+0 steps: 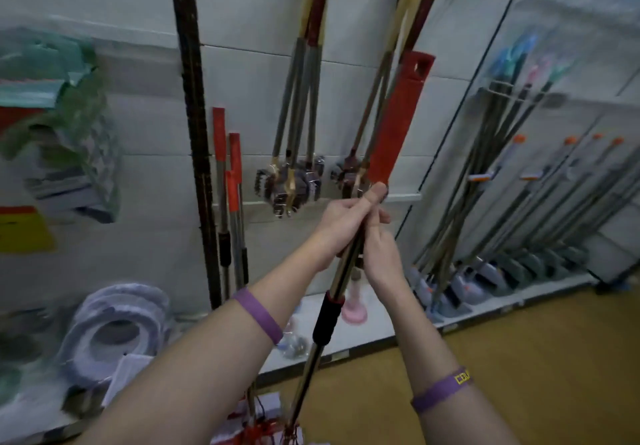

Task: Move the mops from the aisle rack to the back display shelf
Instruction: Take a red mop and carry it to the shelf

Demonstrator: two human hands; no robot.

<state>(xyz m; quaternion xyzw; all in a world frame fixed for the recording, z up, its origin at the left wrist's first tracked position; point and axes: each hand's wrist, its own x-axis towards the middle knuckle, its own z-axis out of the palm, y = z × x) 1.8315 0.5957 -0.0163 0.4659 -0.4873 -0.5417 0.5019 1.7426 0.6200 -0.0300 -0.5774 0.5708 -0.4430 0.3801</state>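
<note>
I hold a mop (398,122) with a long red handle grip, a shiny metal pole and a black sleeve lower down. It leans up toward the white wall panel. My left hand (343,223) grips the pole just below the red grip, thumb on top. My right hand (381,254) grips the pole right under the left one. Red strands of the mop head (270,434) show at the bottom edge. Two more red-handled mops (230,181) stand against the wall to the left.
Bundles of hanging brooms (301,115) hang on the wall beside the mop. A black upright post (197,126) stands left of them. A rack of grey flat mops (491,223) fills the right shelf. White round pads (114,333) lie low left. Tan floor lies lower right.
</note>
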